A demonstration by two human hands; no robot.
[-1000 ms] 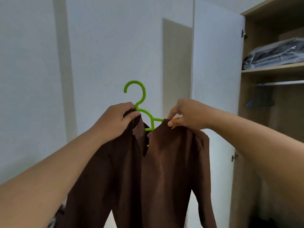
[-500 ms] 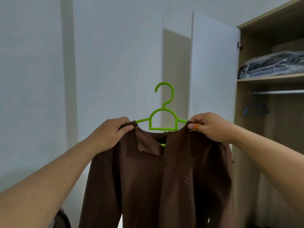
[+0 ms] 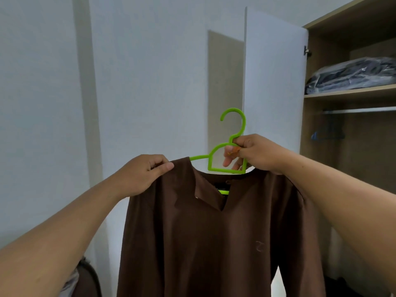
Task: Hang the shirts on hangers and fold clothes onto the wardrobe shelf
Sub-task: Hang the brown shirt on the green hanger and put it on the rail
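Shirt (image 3: 203,232) shoulder pinched by left fingers (image 3: 162,166); right fingers (image 3: 244,144) grip hanger (image 3: 233,129).

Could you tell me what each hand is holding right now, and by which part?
Right hand grips the green hanger at its neck; left hand pinches the brown shirt at its shoulder.

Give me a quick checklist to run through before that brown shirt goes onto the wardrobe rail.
1. Right hand grips the green hanger at its neck: ok.
2. Left hand holds the shirt shoulder: ok.
3. Shirt sits on both hanger arms: cannot tell, the right arm is hidden.
4. Collar lies flat: not ok, one flap is folded over.
5. Wardrobe door stands open: ok.
6. Rail has free room: ok.
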